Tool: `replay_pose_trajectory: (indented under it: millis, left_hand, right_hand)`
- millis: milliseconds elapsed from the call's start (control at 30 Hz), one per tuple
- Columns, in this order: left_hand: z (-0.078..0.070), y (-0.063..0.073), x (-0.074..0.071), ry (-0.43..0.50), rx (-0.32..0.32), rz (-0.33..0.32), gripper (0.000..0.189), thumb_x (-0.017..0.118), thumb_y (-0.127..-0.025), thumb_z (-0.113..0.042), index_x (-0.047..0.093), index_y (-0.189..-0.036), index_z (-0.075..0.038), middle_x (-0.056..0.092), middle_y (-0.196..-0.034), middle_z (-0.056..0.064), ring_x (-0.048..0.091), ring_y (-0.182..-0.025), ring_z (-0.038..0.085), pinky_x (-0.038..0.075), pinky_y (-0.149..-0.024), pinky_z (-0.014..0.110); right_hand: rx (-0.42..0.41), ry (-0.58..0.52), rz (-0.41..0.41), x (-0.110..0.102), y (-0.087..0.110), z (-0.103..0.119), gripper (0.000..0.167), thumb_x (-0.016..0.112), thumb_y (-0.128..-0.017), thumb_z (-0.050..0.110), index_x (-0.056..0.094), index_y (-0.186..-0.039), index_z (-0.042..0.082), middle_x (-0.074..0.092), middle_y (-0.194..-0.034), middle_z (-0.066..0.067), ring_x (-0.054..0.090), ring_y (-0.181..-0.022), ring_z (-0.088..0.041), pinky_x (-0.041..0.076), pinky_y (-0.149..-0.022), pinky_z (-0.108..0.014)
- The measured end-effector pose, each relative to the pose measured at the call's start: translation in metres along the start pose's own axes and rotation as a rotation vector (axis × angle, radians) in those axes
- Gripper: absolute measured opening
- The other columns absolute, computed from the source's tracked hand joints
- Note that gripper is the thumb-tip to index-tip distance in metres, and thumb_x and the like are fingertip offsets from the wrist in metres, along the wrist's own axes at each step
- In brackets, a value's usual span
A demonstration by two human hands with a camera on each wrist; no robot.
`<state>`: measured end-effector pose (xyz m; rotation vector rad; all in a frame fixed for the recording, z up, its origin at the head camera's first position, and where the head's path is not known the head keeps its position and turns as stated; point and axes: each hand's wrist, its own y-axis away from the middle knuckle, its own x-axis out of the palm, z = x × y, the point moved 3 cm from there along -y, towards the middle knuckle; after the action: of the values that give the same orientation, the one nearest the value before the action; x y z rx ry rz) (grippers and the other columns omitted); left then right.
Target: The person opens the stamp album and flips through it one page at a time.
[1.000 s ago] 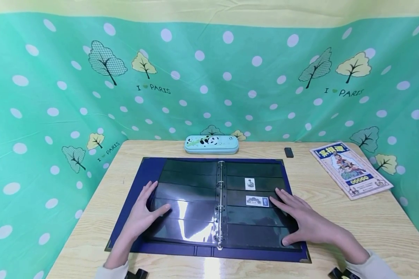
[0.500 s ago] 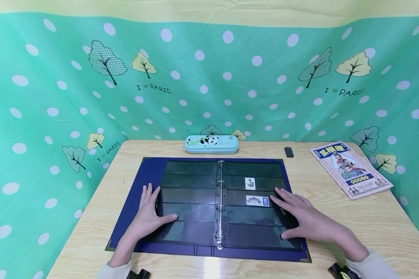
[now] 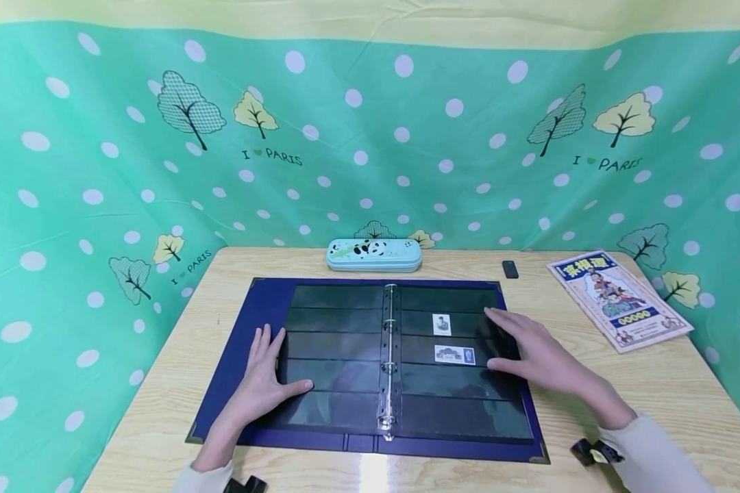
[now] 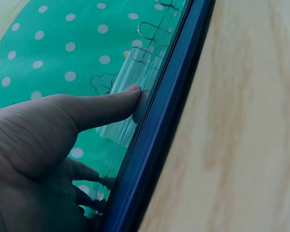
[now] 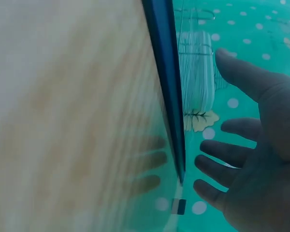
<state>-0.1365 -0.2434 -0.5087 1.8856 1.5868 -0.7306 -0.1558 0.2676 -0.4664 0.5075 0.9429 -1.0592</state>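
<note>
A dark blue ring-binder stamp album (image 3: pixel 360 444) lies open on the table, its metal rings (image 3: pixel 390 366) down the middle. Black strip pages fill both sides. On the right page sit a small upright stamp (image 3: pixel 441 324) and, below it, a wider stamp (image 3: pixel 454 355). My left hand (image 3: pixel 262 383) rests on the left page, fingers spread over its outer edge; in the left wrist view the thumb (image 4: pixel 108 108) touches the page. Over the right page's outer edge my right hand (image 3: pixel 539 356) is held with spread fingers, and the right wrist view shows nothing in it.
A light blue panda pencil case (image 3: pixel 373 255) stands behind the album at the table's back edge. A small black object (image 3: pixel 510 269) lies to its right. Farther right is a colourful printed booklet (image 3: pixel 619 299). A green dotted curtain (image 3: pixel 370 171) hangs behind the wooden table (image 3: pixel 604 404).
The left hand has slid slightly right and down, and the left page's bright glare has gone. My right hand has lifted and moved up along the right page's edge.
</note>
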Motion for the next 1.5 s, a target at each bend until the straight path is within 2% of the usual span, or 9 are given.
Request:
replay_pose_trajectory:
  millis: [400,533,667,833,1067,1500]
  left_hand:
    - [0.000,0.001,0.000,0.006,0.016,-0.007,0.132,0.095,-0.083,-0.056,0.022,-0.174,0.005,-0.007,-0.181,0.033,-0.015,-0.167,0.052,0.005,-0.122,0.087]
    - [0.003,-0.001,0.001,0.003,0.006,-0.008,0.131,0.097,-0.082,-0.051,0.023,-0.174,0.006,-0.006,-0.181,0.033,-0.014,-0.167,0.053,0.005,-0.123,0.086]
    - [0.003,0.001,0.001,0.010,0.019,-0.012,0.131,0.096,-0.082,-0.054,0.023,-0.174,0.005,-0.006,-0.181,0.033,-0.014,-0.167,0.053,0.006,-0.122,0.087]
    - [0.001,0.003,-0.001,0.029,0.037,-0.017,0.132,0.095,-0.082,-0.058,0.024,-0.174,0.004,-0.006,-0.181,0.034,-0.014,-0.167,0.054,0.007,-0.120,0.089]
    - [0.002,0.002,-0.001,0.010,0.013,-0.005,0.130,0.097,-0.083,-0.051,0.023,-0.174,0.005,-0.007,-0.182,0.032,-0.015,-0.168,0.052,0.005,-0.122,0.087]
    - [0.002,0.002,0.001,0.002,0.016,-0.007,0.129,0.095,-0.084,-0.052,0.023,-0.174,0.005,-0.007,-0.181,0.033,-0.015,-0.168,0.052,0.004,-0.122,0.087]
  right_hand:
    - [0.049,-0.056,-0.009,0.004,-0.031,-0.031,0.111,0.094,-0.090,0.043,0.033,-0.173,0.000,0.029,-0.176,-0.033,0.026,-0.160,-0.061,0.027,-0.122,-0.081]
    - [0.052,-0.049,0.017,0.006,-0.039,-0.037,0.124,0.098,-0.084,0.047,0.028,-0.175,0.002,0.024,-0.177,-0.035,0.023,-0.160,-0.062,0.024,-0.120,-0.084]
    - [0.049,-0.033,0.056,0.008,-0.041,-0.042,0.133,0.100,-0.079,0.050,0.023,-0.177,0.004,0.020,-0.178,-0.035,0.019,-0.162,-0.061,0.021,-0.119,-0.086]
    - [0.047,0.005,0.067,0.008,-0.040,-0.045,0.128,0.096,-0.082,0.057,0.027,-0.176,0.005,0.022,-0.179,-0.031,0.020,-0.163,-0.059,0.023,-0.120,-0.084]
    - [0.057,0.063,0.109,0.007,-0.039,-0.044,0.119,0.088,-0.089,0.064,0.029,-0.177,0.010,0.022,-0.181,-0.026,0.017,-0.165,-0.057,0.024,-0.122,-0.082]
    - [0.035,0.068,0.114,0.003,-0.037,-0.025,0.109,0.088,-0.093,0.053,0.033,-0.174,0.004,0.033,-0.176,-0.030,0.024,-0.160,-0.062,0.026,-0.120,-0.083]
